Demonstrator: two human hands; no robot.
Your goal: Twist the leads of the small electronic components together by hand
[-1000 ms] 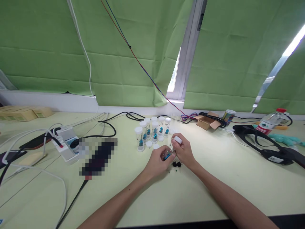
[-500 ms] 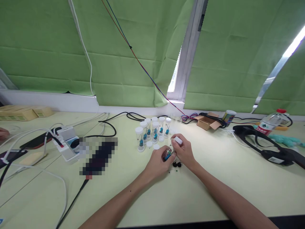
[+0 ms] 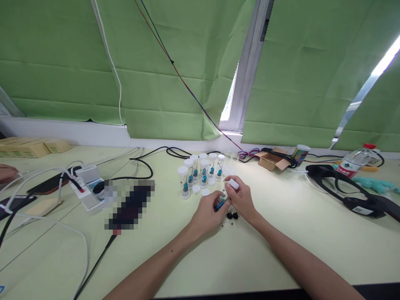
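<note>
Between my two hands is a small clear tube [image 3: 223, 196], tilted, with a blue part inside near its lower end. My left hand [image 3: 208, 208] is closed around that lower end. The fingers of my right hand [image 3: 242, 198] are closed at the upper end, beside a white cap [image 3: 233, 183]; whether the cap is seated is hidden. Several clear tubes [image 3: 185, 183] with white caps and blue parts inside stand upright beyond my left hand. Loose white caps [image 3: 196, 189] lie by them. Under my hands rest black round pieces [image 3: 232, 216] and small thin-wired parts [image 3: 227, 225].
Another person's hand [image 3: 8, 173] is at the left edge. A power strip [image 3: 89, 200], cables and a blurred dark device [image 3: 131, 206] lie on the left. To the right are a cardboard box [image 3: 271, 160], a can [image 3: 301, 155], a bottle [image 3: 354, 162] and a black headset [image 3: 346, 191].
My hands keep nearly the same pose around the tube. The other person's hand at the left edge has come slightly further into view.
</note>
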